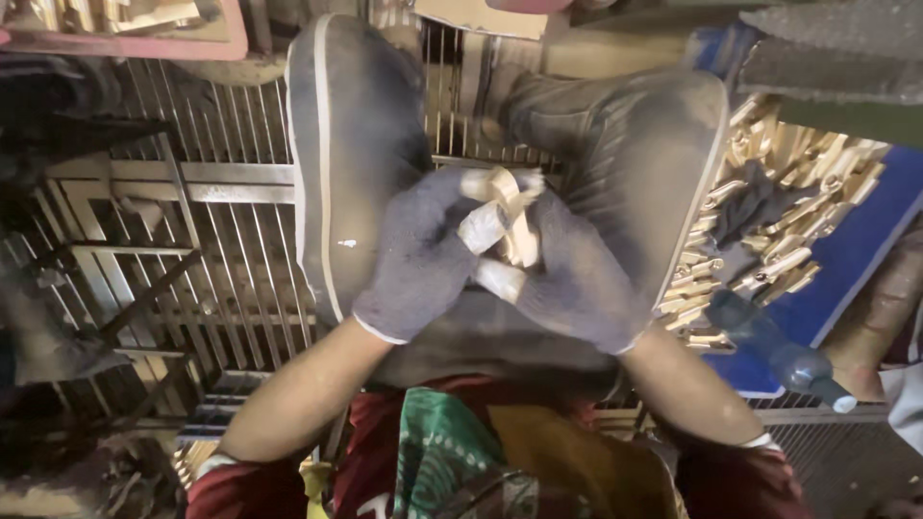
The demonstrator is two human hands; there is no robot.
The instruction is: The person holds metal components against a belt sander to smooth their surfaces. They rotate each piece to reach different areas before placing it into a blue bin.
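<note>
Both my hands wear grey knit gloves and meet over my lap. My left hand [418, 255] and my right hand [572, 274] together grip a small pale wooden piece [510, 221] with several prongs. Fingertips of both hands wrap around it, hiding its lower part. My knees in dusty grey trousers [356, 144] frame the hands on either side.
A metal wire rack [192, 240] lies on the floor to the left. On the right, a heap of similar pale wooden pieces [779, 211] rests on a blue sheet [856, 259], with a dark glove on top and a bottle [784, 351] near its edge.
</note>
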